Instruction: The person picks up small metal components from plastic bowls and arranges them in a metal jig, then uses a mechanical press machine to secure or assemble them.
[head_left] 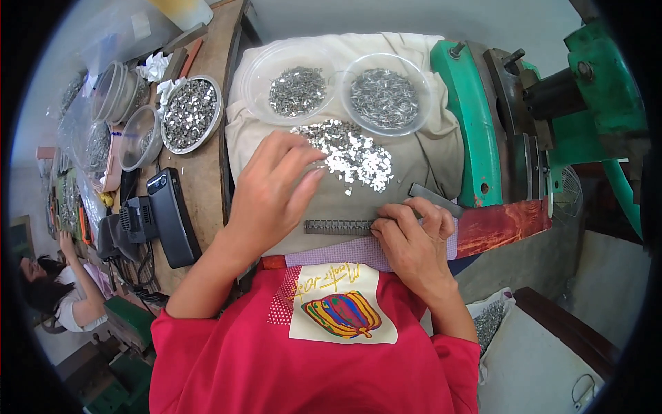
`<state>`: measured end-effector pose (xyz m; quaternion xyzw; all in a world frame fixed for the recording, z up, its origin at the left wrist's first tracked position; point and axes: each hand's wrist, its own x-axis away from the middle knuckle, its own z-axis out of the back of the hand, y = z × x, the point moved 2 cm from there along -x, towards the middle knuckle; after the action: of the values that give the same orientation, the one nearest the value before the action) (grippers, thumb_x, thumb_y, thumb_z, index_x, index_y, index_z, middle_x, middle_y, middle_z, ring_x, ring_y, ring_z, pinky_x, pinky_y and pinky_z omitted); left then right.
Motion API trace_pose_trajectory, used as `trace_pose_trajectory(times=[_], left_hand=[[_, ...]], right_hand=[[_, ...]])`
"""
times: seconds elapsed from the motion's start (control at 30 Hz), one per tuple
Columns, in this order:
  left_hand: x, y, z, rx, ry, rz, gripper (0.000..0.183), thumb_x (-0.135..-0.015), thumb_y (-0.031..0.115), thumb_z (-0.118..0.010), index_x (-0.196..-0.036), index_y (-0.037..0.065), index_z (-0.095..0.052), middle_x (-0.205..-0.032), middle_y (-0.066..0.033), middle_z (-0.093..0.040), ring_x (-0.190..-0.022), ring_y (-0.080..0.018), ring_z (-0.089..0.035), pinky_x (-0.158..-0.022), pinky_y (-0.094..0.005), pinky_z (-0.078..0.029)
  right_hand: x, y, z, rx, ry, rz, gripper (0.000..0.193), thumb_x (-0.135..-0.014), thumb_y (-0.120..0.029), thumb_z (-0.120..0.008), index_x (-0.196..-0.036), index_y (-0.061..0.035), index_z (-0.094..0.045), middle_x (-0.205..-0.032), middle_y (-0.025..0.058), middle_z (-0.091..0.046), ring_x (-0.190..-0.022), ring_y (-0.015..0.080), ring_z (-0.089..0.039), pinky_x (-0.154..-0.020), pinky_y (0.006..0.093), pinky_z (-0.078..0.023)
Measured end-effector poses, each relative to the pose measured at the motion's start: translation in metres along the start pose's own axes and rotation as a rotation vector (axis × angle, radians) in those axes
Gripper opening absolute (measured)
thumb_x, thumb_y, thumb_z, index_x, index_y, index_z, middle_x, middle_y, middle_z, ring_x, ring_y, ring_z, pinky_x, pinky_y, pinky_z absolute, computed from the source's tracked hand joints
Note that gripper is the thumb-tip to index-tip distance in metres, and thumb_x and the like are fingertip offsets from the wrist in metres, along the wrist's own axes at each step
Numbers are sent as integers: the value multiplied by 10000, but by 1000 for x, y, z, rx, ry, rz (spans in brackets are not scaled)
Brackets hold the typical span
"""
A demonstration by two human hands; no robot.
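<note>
My left hand (272, 190) hovers beside a loose pile of small shiny metal pieces (358, 162) on the cloth-covered surface (276, 238). Its thumb and forefinger are slightly apart at the pile's left edge, and nothing shows between them. Nearer to me lies a narrow dark metal strip with a row of notches (338, 227). My right hand (414, 241) has its curled fingers on the strip's right end and hides that end. Just beyond those fingers is a flat dark metal bar (434, 199), partly covered by the hand.
Behind the pile stand two clear plastic tubs, one with short metal pieces (296, 91), one with pin-like pieces (384, 99). A green machine (476, 131) borders the right. On the left bench are a bowl of metal bits (189, 114) and a black device (171, 217). Another person sits far left.
</note>
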<state>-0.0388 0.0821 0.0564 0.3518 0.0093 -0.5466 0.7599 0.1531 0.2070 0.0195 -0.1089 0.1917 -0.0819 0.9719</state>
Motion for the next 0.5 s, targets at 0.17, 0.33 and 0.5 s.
trace_pose_trajectory(times=[0.17, 0.33, 0.5], left_hand=[[60, -5, 13, 125, -14, 308, 214, -821, -7, -686, -1033, 13, -659, -1011, -153, -587, -904, -297, -618, -774, -356, -498], [91, 0, 8, 207, -71, 489, 189, -827, -5, -688, -1014, 18, -671, -1005, -143, -588, -881, -273, -628, -762, -348, -506], [101, -1, -4, 258, -118, 492, 217, -790, 39, -734, -995, 12, -670, -997, -141, -602, -895, -293, -622, -762, -353, -508]], right_hand=[[0, 11, 8, -159, -23, -144, 135, -742, -178, -780, -854, -171, -706, -1005, -57, -633, -1089, 226, -491, -934, 419, -289], [1, 18, 4, -312, -47, -287, 121, -751, -151, -786, -861, -149, -736, -960, -43, -649, -1043, 248, -499, -923, 416, -300], [-5, 14, 1, -312, -117, -296, 122, -755, -155, -779, -873, -133, -752, -959, -27, -652, -1026, 248, -498, -920, 402, -324]])
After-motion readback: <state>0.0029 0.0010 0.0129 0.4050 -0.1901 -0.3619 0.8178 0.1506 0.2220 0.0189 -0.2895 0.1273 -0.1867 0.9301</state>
